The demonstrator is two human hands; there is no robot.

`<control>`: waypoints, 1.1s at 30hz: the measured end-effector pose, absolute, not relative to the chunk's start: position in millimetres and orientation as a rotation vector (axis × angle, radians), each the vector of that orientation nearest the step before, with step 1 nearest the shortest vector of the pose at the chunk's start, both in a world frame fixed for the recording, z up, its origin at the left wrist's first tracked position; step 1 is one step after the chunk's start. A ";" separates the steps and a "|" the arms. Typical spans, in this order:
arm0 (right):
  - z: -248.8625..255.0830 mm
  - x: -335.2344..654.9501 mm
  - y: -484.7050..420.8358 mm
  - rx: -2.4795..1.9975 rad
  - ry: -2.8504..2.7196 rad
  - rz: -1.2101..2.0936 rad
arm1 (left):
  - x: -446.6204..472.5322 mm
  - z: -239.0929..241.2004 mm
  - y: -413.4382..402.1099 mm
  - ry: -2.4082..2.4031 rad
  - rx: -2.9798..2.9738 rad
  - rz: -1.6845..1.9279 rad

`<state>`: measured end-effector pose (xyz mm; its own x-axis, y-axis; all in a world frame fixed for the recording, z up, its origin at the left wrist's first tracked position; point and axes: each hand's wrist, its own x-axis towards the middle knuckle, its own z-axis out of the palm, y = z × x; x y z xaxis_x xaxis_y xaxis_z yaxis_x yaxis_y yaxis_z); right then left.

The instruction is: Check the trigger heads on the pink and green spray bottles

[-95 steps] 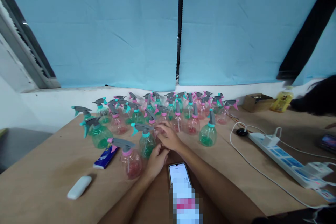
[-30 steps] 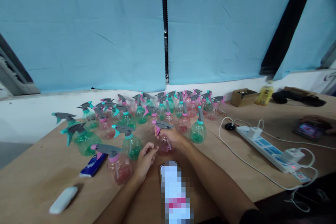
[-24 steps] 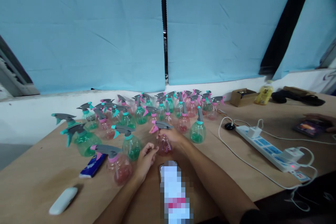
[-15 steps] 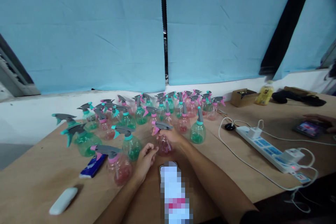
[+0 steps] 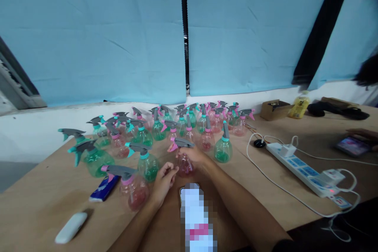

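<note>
My right hand [image 5: 193, 154] is wrapped round the neck of a small pink spray bottle [image 5: 183, 165] with a grey and pink trigger head, standing on the wooden table [image 5: 53, 201]. My left hand [image 5: 163, 179] rests just left of it, fingers loosely curled with the thumb and fingertips close together, nothing visible in them. Beside my left hand stand a pink spray bottle [image 5: 131, 187] and a green one [image 5: 147, 163]. A phone [image 5: 195, 212] lies between my forearms.
Several more pink and green spray bottles [image 5: 177, 124] crowd the table's back. A blue packet [image 5: 103, 188] and a white oblong object [image 5: 71, 227] lie at left. A power strip [image 5: 304, 167] with cables lies at right. Another person's hand [image 5: 362, 134] rests by a phone [image 5: 352, 145]. A cardboard box [image 5: 274, 109] and a yellow bottle [image 5: 298, 105] stand behind.
My right hand took hold of a pink spray bottle and drew it out of the cluster toward me. In the last second both hands have barely moved.
</note>
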<state>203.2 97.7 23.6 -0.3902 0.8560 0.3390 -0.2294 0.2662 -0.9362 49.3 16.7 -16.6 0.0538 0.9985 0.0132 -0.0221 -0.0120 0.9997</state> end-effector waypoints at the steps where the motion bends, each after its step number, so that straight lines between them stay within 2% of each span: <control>1: 22.8 203.5 97.8 -0.630 -1.521 1.325 | 49.4 -16.2 16.4 1.146 1.229 1.189; 11: 23.5 195.3 96.0 -0.521 -1.482 1.309 | 50.3 -15.6 16.7 1.170 1.243 1.174; 18: 7.7 186.8 93.7 -0.697 -1.437 0.937 | 49.1 -18.5 18.3 1.163 1.274 1.160; 26: -4.8 189.8 86.9 -0.653 -1.786 0.523 | 49.6 -14.2 16.5 1.169 1.281 1.172; 33: -11.2 188.4 89.0 -0.888 -1.841 0.383 | 49.2 -10.2 15.3 1.198 1.282 1.181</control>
<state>188.4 89.0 -11.2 -0.2162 0.7233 0.6559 0.4015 0.6782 -0.6155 49.2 15.3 -10.2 0.0401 0.9988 0.0288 0.0432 -0.0305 0.9986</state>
